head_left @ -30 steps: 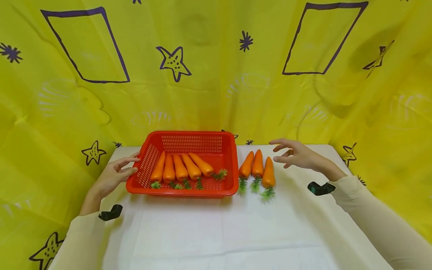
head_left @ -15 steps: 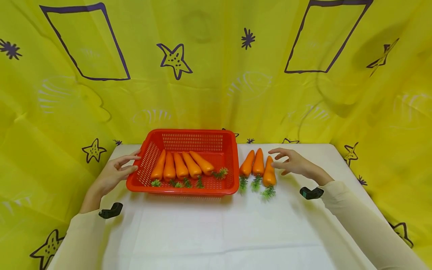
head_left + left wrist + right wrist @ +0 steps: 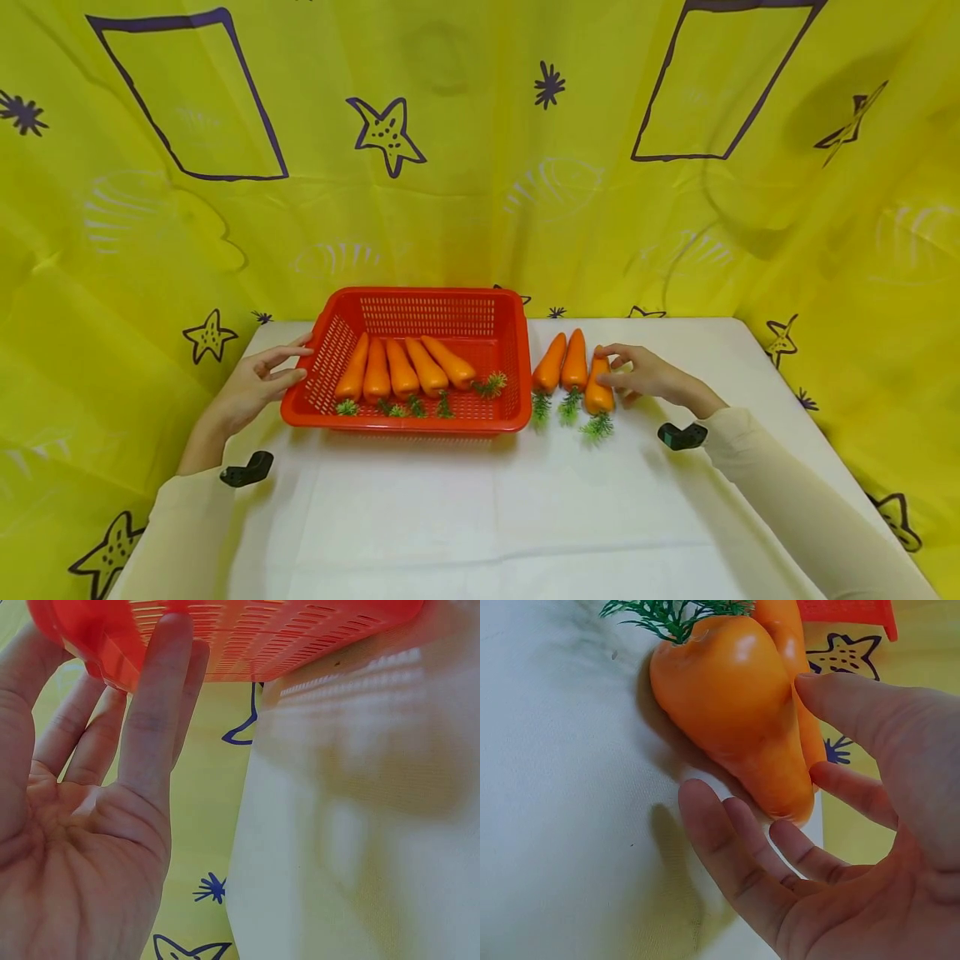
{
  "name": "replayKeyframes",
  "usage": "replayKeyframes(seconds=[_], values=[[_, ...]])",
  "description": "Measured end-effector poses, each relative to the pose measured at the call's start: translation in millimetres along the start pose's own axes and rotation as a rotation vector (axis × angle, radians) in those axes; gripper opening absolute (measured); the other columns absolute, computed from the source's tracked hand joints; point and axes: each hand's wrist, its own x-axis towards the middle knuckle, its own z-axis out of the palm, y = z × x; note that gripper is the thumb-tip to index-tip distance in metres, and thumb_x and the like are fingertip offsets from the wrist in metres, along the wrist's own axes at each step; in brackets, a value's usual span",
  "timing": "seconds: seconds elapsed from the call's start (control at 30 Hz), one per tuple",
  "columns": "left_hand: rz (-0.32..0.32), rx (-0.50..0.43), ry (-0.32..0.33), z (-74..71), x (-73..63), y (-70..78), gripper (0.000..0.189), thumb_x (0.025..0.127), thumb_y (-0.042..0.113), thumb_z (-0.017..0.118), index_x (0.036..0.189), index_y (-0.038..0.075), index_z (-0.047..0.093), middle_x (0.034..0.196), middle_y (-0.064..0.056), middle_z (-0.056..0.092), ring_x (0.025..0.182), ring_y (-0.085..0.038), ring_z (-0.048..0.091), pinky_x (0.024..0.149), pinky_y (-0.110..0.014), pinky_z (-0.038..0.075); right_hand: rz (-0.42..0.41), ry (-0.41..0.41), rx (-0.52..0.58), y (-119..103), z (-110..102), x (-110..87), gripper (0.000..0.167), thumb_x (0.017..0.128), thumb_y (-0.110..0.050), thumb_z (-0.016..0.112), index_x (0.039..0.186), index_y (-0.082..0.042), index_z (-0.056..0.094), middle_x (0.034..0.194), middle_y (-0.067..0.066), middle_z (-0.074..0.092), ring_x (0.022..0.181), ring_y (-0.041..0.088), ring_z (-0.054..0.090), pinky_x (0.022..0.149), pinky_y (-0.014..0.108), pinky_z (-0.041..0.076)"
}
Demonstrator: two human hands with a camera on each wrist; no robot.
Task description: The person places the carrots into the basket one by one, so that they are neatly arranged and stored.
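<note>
My left hand (image 3: 251,385) is at the left end of a red plastic basket (image 3: 420,423). Its fingers are mostly straight and lie against the basket's outer wall (image 3: 300,630). Inside, several orange carrots (image 3: 402,368) with green tops lie side by side. To the basket's right, three more carrots lie on the table. My right hand (image 3: 648,375) is over the rightmost carrot (image 3: 600,393). In the right wrist view the thumb is beside this carrot (image 3: 727,690), the other fingers spread on its far side with a gap, loosely bent and not closed round it.
The other two loose carrots, a left one (image 3: 550,367) and a middle one (image 3: 574,362), lie close to the basket's right wall. A white cloth (image 3: 480,508) covers the table. Yellow patterned curtain (image 3: 465,225) rises behind the table and along both sides.
My right hand has moved left and down, from beside the rightmost carrot to over it. The left hand, the basket and the carrots stay where they were.
</note>
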Motion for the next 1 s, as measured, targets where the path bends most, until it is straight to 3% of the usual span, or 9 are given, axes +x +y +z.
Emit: replayKeyframes(seconds=[0.2, 0.5, 1.0], values=[[-0.013, 0.006, 0.008, 0.8, -0.7, 2.0, 0.038, 0.103, 0.011, 0.063, 0.138, -0.003, 0.057, 0.165, 0.001, 0.035, 0.116, 0.005, 0.061, 0.089, -0.023, 0.057, 0.017, 0.004, -0.007, -3.0, 4.5, 3.0, 0.069, 0.098, -0.023, 0.073, 0.151, 0.005, 0.038, 0.128, 0.035, 0.050, 0.085, 0.027, 0.067, 0.071, 0.045, 0.063], [0.010, 0.004, -0.002, 0.3, -0.2, -0.3, 0.038, 0.104, 0.009, 0.062, 0.138, -0.006, 0.056, 0.165, 0.001, 0.036, 0.117, 0.003, 0.061, 0.088, -0.024, 0.057, 0.001, 0.051, -0.007, -6.3, 14.2, 9.7, 0.060, 0.095, -0.016, 0.076, 0.142, 0.008, 0.046, 0.105, 0.024, 0.057, 0.077, 0.023, 0.066, 0.066, 0.045, 0.063], [-0.002, 0.018, 0.005, 2.8, -1.9, 4.8, 0.037, 0.103, 0.010, 0.063, 0.137, -0.004, 0.057, 0.167, -0.006, 0.032, 0.117, 0.005, 0.060, 0.090, -0.022, 0.056, 0.037, 0.071, 0.029, -6.5, 17.9, 11.7, 0.069, 0.095, -0.011, 0.075, 0.150, 0.010, 0.039, 0.115, 0.029, 0.056, 0.079, 0.023, 0.067, 0.071, 0.046, 0.063]])
